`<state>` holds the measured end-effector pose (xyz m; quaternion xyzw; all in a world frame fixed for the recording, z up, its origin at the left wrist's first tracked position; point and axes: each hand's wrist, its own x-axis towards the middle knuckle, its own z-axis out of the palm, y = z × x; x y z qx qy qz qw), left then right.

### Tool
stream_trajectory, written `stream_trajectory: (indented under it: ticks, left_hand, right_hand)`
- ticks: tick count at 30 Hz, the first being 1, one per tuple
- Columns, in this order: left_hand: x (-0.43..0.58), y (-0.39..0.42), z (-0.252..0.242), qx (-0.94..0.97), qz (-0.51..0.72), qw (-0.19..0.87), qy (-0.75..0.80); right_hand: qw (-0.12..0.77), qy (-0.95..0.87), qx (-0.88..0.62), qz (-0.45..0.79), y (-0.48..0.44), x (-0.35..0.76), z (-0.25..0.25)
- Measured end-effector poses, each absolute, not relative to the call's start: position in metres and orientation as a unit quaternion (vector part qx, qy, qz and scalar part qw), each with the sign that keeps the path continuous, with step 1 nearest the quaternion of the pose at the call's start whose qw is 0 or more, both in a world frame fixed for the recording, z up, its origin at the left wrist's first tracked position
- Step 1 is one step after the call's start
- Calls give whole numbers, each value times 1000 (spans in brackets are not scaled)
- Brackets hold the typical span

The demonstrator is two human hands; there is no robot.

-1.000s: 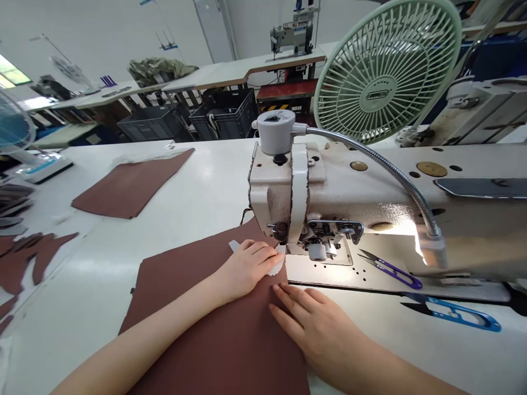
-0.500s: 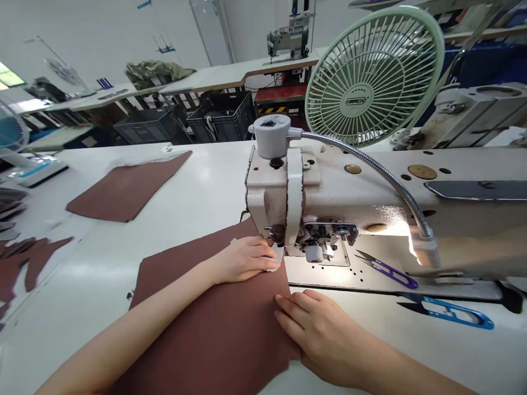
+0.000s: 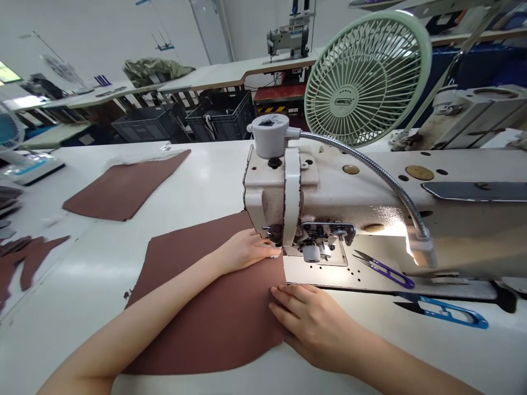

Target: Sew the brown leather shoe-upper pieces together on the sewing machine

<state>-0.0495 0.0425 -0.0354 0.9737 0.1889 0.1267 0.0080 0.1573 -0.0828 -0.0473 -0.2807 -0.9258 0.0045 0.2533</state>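
A brown fabric panel lies flat on the table, its right edge running under the head of a sewing machine. My left hand rests on the panel beside the needle area, fingers stretched out and flat. A small white piece shows at those fingertips, mostly covered by them. My right hand is closed at the panel's right edge, nearer to me, with fingertips on top of the material; the thumb is largely hidden. The needle itself is hard to make out behind the machine head.
Purple thread snips lie on the machine bed, and blue thread snips on the table at right. A second brown panel and brown scraps are at left. A flexible lamp and green fan stand over the machine.
The panel has slid away from me along the machine, so its curved near edge now shows. Both hands have moved forward with it, and less of the white piece is visible.
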Motion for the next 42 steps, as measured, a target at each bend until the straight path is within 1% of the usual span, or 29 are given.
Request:
stream_trajectory:
  ticks: [4,9,13,17,20,26,33,39,42]
  left_hand:
    - [-52,42,-27,976,116,6,184]
    - [-55,42,-17,977,141,15,160]
    - [-51,40,-17,975,143,-33,168]
    - [-43,36,-17,969,145,-91,176]
    - [-38,31,-13,966,130,-115,190]
    - [-33,19,-9,959,52,-93,263]
    - [-12,-1,-17,910,-55,-55,408]
    - [7,-12,-15,876,-56,-49,477]
    - [12,-11,-12,864,-93,-40,494]
  right_hand:
    - [237,-927,-290,-4,-82,158,-46]
    - [220,-929,-294,-41,-81,156,-48]
    - [203,-930,-296,-77,-78,153,-52]
    - [176,-935,-293,-91,-76,151,-60]
    - [154,-939,-292,-99,-74,150,-65]
    - [134,-939,-304,-94,-70,147,-71]
    - [97,-934,-335,-79,-69,142,-67]
    - [80,-924,-354,-116,-68,133,-60]
    - [84,-916,-367,-136,-63,129,-62]
